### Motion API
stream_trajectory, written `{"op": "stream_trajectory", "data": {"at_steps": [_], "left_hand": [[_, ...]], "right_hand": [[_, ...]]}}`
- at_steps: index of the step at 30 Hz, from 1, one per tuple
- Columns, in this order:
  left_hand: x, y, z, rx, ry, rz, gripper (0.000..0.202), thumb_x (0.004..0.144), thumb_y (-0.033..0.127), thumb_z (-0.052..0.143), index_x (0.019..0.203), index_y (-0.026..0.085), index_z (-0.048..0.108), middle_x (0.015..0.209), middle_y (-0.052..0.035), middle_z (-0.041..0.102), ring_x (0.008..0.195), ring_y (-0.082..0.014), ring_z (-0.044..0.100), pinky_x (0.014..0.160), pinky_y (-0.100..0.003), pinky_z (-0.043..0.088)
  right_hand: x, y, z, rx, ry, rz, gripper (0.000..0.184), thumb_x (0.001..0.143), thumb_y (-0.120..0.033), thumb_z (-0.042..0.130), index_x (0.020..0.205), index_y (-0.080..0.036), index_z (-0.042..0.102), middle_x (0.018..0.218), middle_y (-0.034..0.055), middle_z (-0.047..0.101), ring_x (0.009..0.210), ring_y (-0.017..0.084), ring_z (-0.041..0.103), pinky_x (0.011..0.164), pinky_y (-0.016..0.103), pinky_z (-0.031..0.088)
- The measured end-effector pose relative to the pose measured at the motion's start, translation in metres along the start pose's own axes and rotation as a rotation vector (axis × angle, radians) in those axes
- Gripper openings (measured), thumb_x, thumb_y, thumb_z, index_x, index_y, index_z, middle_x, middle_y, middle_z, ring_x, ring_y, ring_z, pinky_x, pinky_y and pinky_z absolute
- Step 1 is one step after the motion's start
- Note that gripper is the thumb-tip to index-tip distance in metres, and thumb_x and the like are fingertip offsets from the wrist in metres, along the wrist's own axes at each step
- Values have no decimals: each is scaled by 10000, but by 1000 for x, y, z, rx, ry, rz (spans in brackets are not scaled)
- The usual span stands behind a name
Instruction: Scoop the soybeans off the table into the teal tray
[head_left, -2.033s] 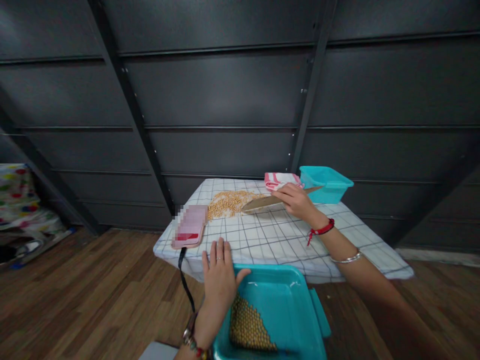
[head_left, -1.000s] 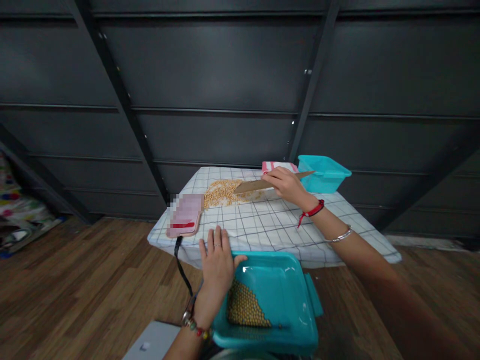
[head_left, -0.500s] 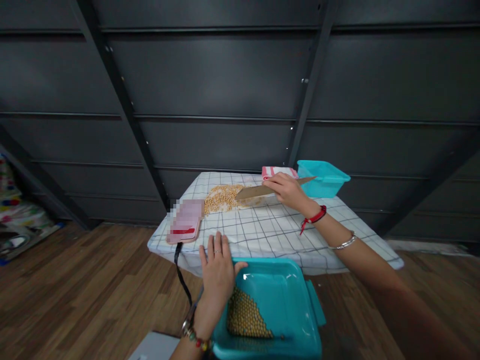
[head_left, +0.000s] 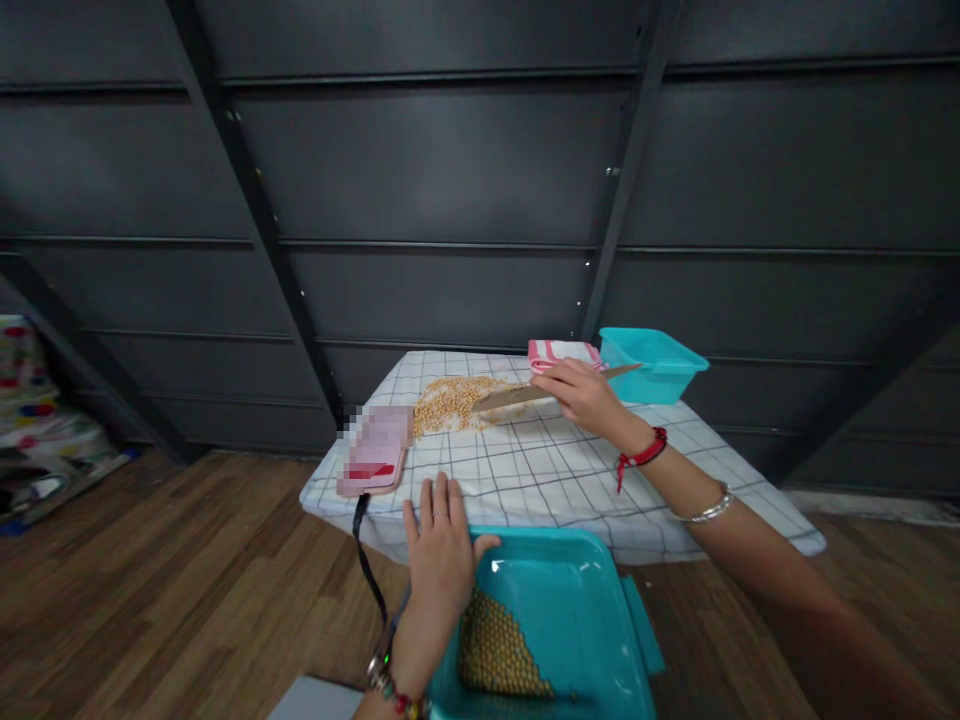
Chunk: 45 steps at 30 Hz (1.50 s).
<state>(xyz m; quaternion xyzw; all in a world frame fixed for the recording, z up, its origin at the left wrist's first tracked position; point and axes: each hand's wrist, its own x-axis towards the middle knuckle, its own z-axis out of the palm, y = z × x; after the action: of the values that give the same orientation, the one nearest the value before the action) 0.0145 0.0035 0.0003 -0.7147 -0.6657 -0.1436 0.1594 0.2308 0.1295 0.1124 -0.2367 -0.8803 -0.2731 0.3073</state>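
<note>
My right hand (head_left: 581, 393) grips a flat brown piece of cardboard (head_left: 514, 398), its left end low over the loose soybeans (head_left: 454, 402) on the checked cloth. My left hand (head_left: 442, 545) lies with fingers stretched out on the near table edge, its thumb over the rim of a teal basin (head_left: 566, 620). Soybeans (head_left: 499, 650) are heaped in the basin's left side, partly hidden by my left wrist.
A white checked cloth (head_left: 517, 480) covers the table. A pink phone (head_left: 379, 450) with a black strap (head_left: 367, 560) lies on the left. Behind my right hand are a folded pink-striped towel (head_left: 559, 352) and a smaller turquoise basket (head_left: 652, 375). A dark panelled wall (head_left: 435, 160) rises behind.
The cardboard lies flatter over the beans, tilted less than before. The whole view has shifted slightly, and my left hand stays at the basin rim.
</note>
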Motion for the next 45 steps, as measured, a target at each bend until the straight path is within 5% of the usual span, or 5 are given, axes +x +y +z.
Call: {"op": "stream_trajectory", "data": {"at_steps": [17, 33, 45], "left_hand": [[0, -2, 3, -21, 14, -2, 748, 715, 641, 362, 1215, 90, 433, 1285, -192, 431, 1192, -338, 373, 962, -538, 290], [3, -4, 9, 69, 110, 34, 813, 667, 687, 372, 1195, 74, 450, 1257, -193, 462, 1163, -341, 406, 929, -523, 330], [2, -4, 11, 53, 79, 9, 840, 646, 699, 382, 1200, 71, 444, 1262, -198, 454, 1172, -348, 390, 935, -530, 318]], "right_hand": [[25, -17, 34, 8, 49, -1, 367, 723, 16, 368, 987, -173, 540, 812, 54, 555, 777, 184, 439, 670, 310, 382], [21, -16, 28, 39, 40, -22, 373, 704, 36, 357, 960, -153, 551, 794, 47, 567, 750, 173, 435, 668, 294, 386], [15, -14, 29, 24, 36, -33, 377, 695, 34, 363, 957, -152, 560, 788, 56, 557, 753, 177, 446, 670, 314, 396]]}}
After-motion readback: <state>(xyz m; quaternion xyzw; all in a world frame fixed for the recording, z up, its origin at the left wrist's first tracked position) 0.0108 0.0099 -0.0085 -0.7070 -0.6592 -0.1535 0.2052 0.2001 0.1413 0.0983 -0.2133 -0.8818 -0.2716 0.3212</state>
